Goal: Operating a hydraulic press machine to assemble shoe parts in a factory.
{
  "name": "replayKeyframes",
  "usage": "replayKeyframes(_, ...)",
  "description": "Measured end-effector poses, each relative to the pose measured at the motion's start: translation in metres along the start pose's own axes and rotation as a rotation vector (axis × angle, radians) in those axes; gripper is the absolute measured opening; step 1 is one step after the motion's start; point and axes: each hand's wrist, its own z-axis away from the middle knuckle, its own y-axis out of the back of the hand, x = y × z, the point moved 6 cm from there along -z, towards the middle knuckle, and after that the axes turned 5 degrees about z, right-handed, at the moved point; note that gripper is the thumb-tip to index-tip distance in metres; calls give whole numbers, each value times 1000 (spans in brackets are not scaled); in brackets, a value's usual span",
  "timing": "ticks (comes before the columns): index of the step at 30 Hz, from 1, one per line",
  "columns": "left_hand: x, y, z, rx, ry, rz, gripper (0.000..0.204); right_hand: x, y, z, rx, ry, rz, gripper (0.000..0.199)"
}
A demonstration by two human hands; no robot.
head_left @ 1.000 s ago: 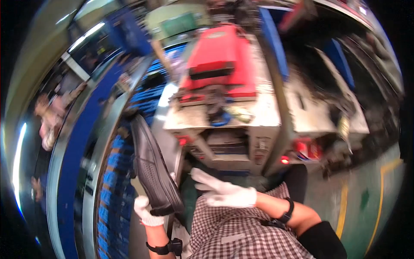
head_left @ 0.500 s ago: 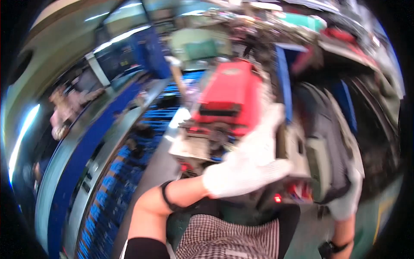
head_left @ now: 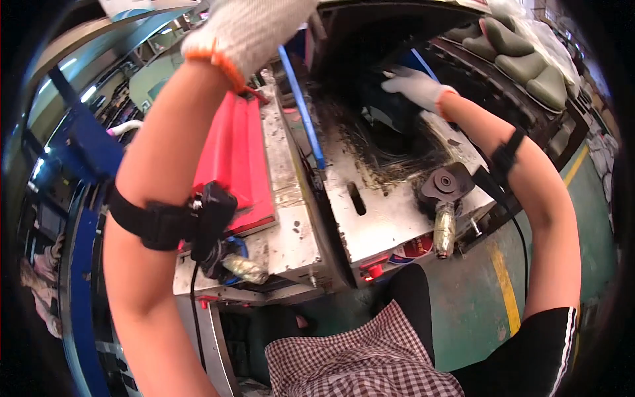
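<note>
My left hand (head_left: 254, 30), in a white knit glove with an orange cuff, is raised at the upper edge beside the lifted dark lid (head_left: 370, 33). Its fingers run out of the picture, so their grip is hidden. Under the lid, my right hand (head_left: 417, 91), gloved alike, reaches into the blackened recess of a metal bench machine (head_left: 357, 235). It appears closed on a dark rounded piece (head_left: 390, 112), whose kind does not show in the shadow. A worn lever handle (head_left: 444, 231) wrapped in tape sticks out at the machine's front.
Left of the machine stands a red cover (head_left: 241, 159) on a second metal unit, with another taped handle (head_left: 246, 268). A blue upright bar (head_left: 301, 106) rises between them. Several green shoe-shaped pieces (head_left: 529, 73) lie on a rack at the right. A red lamp (head_left: 372, 271) glows in front.
My view has swung toward the machine. The left hand has gone from beside the red cover up to the lid. The right hand has moved from the outer right side into the recess.
</note>
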Motion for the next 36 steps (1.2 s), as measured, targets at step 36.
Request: replayKeyframes(36, 71, -160, 122, -58, -299, 33, 46, -24, -88, 298, 390, 762, 607, 40)
